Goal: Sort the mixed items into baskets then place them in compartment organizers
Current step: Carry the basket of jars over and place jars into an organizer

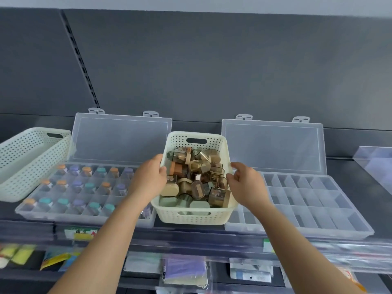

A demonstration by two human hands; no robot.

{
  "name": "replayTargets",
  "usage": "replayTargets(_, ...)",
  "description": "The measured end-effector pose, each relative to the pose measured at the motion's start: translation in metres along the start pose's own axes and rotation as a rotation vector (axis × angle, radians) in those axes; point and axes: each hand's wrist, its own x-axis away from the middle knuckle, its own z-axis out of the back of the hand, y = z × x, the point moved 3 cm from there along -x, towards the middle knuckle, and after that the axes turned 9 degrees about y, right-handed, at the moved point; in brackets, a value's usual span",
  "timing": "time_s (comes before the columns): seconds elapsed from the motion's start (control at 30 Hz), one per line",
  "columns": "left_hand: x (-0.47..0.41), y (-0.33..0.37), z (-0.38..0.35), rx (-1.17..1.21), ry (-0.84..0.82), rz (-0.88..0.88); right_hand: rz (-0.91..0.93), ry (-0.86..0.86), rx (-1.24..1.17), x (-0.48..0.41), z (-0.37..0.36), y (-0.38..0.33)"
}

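Between a filled organizer (84, 218) and a bare organizer (297, 232), a stiff basket (191, 218), likely heavy with jars (197, 187), wants both rims held: the left hand (148, 179) has its fingers grasping one, the right hand (244, 183) curls its fingers beside the other, grip unclear.

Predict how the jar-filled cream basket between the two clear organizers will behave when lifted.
The basket is piled with jars, so it probably feels heavy for its size. Its perforated plastic walls may flex under a side grip. The loose jars will likely shift if it tilts.
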Motion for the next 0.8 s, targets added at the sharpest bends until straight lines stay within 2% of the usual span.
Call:
replayTargets(0.37, -0.001, -0.019, -0.02, -0.097, -0.072, -0.001, -0.007, -0.04, 0.071, 0.006, -0.025, 0.004)
replayTargets(0.67, -0.003, -0.019, -0.031, -0.242, -0.042, -0.077, -0.027, -0.041, 0.147, 0.008, -0.033, 0.012)
replayTargets(0.73, -0.005, -0.017, -0.028, -0.312, -0.015, -0.086, 0.016, -0.022, 0.263, 0.007, -0.031, 0.009)
replayTargets(0.8, -0.009, -0.012, -0.026, -0.354, 0.049, -0.151, 0.122, 0.069, 0.368, 0.003, -0.028, 0.001)
